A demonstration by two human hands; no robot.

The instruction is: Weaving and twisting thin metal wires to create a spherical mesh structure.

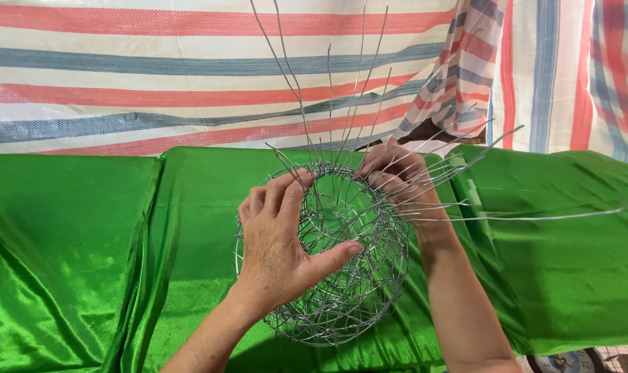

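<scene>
A: Round wire mesh basket, half woven, resting on green satin cloth, centre frame. Loose wire ends sticking up and fanning right.

B: Hands?

A: Left hand spread over near side of basket, thumb hooked into mesh, fingertips at rim. Right hand at far rim, fingers pinched together on wire strands.

B: Behind?

A: Striped red, blue and white tarp hanging as backdrop.

Green cloth, striped tarp (behind).
</scene>
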